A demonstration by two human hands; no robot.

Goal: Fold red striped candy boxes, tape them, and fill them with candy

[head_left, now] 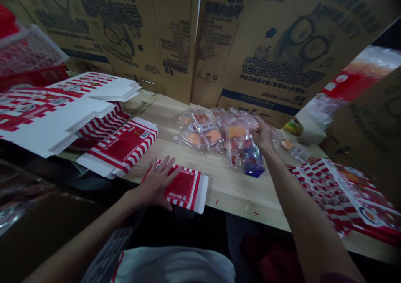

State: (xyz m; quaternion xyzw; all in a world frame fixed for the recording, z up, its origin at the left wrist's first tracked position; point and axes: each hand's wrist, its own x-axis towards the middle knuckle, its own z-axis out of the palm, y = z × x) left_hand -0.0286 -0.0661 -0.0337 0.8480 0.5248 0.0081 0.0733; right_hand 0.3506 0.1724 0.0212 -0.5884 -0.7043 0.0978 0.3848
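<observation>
Resting spread-fingered on striped box (186, 187) at 7 o'clock, L hand (158, 183), unclenched; pinching clear pkt (242, 149) at approx 3 o'clock, R hand (263, 133); pkt pile (202, 128) at its 9 o'clock

Left hand (158, 184) and right hand (262, 133) both bare, pale top (175, 267) with red edging (117, 267), kinda dark maroon sleeve (340, 278) on the right.

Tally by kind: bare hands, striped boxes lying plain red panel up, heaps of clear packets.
Bare hands: 2, left hand and right hand
Striped boxes, red panel up: 2
Heap of clear packets: 1 (packets overlap; can't count individually)
Total: 5
</observation>
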